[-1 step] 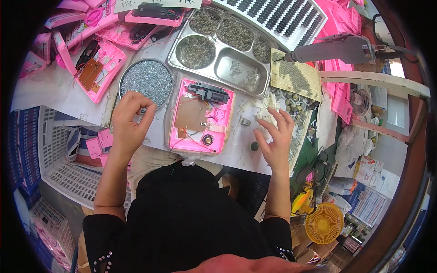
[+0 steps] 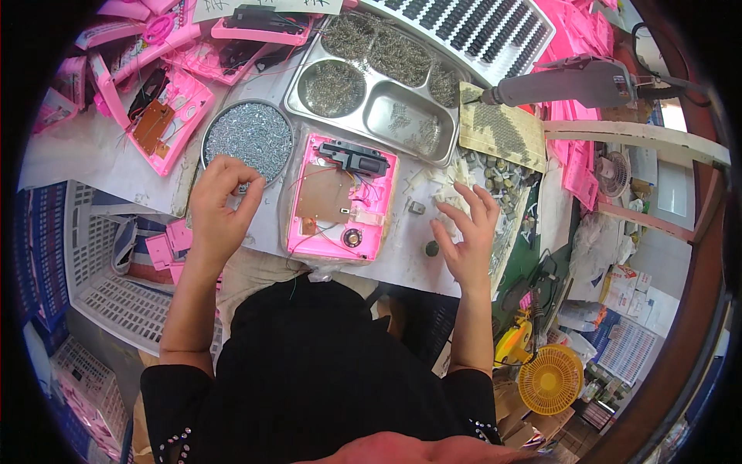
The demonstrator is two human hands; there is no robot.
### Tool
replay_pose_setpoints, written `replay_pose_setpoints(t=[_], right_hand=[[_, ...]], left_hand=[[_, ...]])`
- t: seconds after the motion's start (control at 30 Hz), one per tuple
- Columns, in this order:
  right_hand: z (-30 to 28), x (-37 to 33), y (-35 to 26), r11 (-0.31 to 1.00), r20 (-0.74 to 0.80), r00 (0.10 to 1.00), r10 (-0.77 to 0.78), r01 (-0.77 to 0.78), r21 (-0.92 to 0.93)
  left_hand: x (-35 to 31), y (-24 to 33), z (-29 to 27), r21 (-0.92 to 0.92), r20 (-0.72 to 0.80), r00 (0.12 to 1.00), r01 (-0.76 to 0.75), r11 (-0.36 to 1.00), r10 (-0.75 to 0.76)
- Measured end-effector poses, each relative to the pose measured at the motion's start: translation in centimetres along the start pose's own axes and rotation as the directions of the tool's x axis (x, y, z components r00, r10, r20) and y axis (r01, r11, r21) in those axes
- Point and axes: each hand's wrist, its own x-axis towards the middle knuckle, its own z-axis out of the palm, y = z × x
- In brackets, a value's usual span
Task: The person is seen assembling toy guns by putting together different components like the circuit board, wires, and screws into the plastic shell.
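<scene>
My left hand [image 2: 222,205] is closed, thumb and fingers curled together at the near rim of a round metal bowl [image 2: 202,147] full of small screws [image 2: 249,138]. Whatever its fingers may hold is hidden. My right hand [image 2: 469,241] hovers open on the other side, fingers spread, beside small grey blocks [image 2: 417,208] and pale plastic pieces [image 2: 452,193]. Between the hands lies a pink plastic housing [image 2: 373,240] on clear wrap. Inside it are a brown circuit board [image 2: 321,193], a black module [image 2: 353,158], a round speaker [image 2: 352,237] and thin wires.
Beyond the housing sits a metal compartment tray [image 2: 371,104] with small springs. A grey electric screwdriver [image 2: 572,83] lies above a yellowish sheet [image 2: 533,127] at right. A white tray [image 2: 533,58] holds rows of black parts. Pink housings [image 2: 174,116] pile up at left.
</scene>
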Motion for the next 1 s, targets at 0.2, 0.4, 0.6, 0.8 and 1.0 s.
replay_pose_setpoints(t=[0.2,0.4,0.6,0.8,1.0], right_hand=[[-0.1,0.0,-0.6,1.000,0.004,1.000,-0.004,0.004,-0.002],[-0.2,-0.1,-1.0,1.000,-0.001,1.000,-0.018,0.018,0.006],[-0.4,-0.4,-1.5,0.999,-0.012,1.000,-0.022,0.023,0.035],[-0.3,-0.7,-1.1,0.999,-0.023,1.000,-0.008,0.009,0.054],[-0.5,-0.8,-0.8,0.999,-0.021,1.000,-0.008,0.009,0.045]], left_hand=[[0.0,0.2,0.1,0.028,0.023,1.000,-0.007,1.000,0.006],[-0.2,0.2,0.5,0.019,0.034,0.999,0.002,1.000,-0.002],[-0.3,0.4,0.5,0.027,0.042,0.999,-0.012,1.000,0.011],[-0.4,0.7,0.8,0.043,0.055,0.998,-0.001,0.999,-0.001],[-0.4,0.6,1.0,0.028,0.066,0.998,0.005,1.000,-0.007]])
